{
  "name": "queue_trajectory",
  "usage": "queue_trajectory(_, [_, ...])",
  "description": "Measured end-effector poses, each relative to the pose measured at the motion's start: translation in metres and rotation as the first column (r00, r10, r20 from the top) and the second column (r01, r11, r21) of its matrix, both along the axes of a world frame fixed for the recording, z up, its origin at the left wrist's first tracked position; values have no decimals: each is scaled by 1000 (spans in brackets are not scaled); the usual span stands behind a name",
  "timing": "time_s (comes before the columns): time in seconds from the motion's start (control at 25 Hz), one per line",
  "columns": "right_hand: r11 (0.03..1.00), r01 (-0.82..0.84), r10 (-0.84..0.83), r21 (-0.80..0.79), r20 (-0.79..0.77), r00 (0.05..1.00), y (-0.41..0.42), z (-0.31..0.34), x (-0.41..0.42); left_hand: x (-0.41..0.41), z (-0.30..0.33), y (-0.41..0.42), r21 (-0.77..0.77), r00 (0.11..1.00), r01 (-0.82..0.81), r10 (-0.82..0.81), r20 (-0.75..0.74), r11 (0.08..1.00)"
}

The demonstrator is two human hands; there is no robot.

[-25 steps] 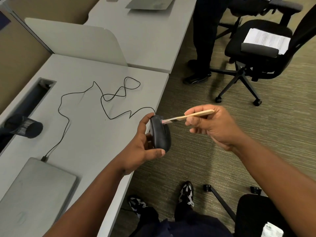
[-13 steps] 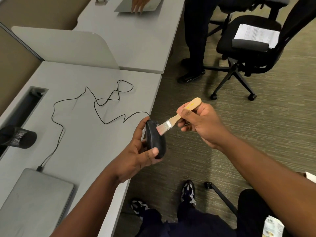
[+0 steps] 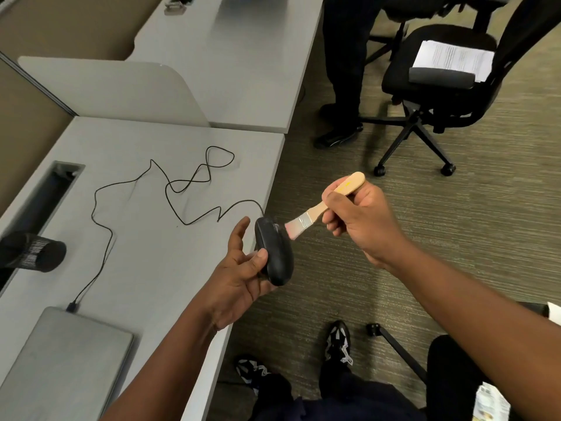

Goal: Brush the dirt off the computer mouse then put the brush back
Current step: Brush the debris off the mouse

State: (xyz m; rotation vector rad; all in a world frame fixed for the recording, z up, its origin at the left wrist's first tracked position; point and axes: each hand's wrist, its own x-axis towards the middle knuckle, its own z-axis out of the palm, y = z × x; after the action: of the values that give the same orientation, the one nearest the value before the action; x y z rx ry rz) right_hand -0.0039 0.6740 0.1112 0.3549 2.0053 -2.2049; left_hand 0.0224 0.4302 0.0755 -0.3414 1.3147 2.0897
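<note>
Step in hand, brushing: left hand grips computer mouse just off the counter edge; right hand grips brush, bristles at the mouse's far end; next, likely further strokes, then brush returned.

brush: handle swung from nearly level to tilted up, away from the mouse | bristles: now fanned flat beside the mouse's upper end, earlier edge-on at its tip | right hand: wrist turned, handle end now poking out above the fingers
</note>
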Motion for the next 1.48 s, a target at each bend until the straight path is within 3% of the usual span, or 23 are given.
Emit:
queue_trajectory(0.28, [985, -150, 154, 82, -41, 987, -13, 4, -3, 5, -1, -2, -20, 998, 54, -54, 26, 998])
queue_trajectory(0.52, [991, -105, 116, 82, -152, 982, -14, -3, -8, 7, -4, -3, 34, 996, 93, -93, -4, 995])
queue_trajectory(0.72, [969, 30, 63, 246, -364, 929, -14, -12, -8, 7, -3, 2, 45, 994, 106, -105, -28, 993])
queue_trajectory(0.84, [997, 12, 12, 72, -330, 944, -9, -9, -7, 4, -1, 0, 72, 996, 78, -75, -41, 994])
queue_trajectory(0.96, [986, -133, 108, -98, -224, 969, -2, -6, -3, 2, -1, -2, 93, 998, 52, -50, -26, 994])
queue_trajectory(1.08, [967, -203, 172, -152, -197, 965, -5, -10, -2, 5, -2, -3, 130, 999, 54, -53, -5, 990])
queue_trajectory(1.24, [986, -127, 98, -105, -241, 966, -9, -23, -5, 8, -6, -6, 251, 992, 124, -117, -43, 960])
queue_trajectory(1.36, [998, -19, 1, -67, -258, 966, -8, -28, -4, 8, -8, -8, 210, 998, 55, -54, -9, 976])
queue_trajectory(1.48, [973, 19, -60, -231, -173, 983, -3, -24, -2, 7, -17, -13, 199, 995, -33, 13, 103, 979])
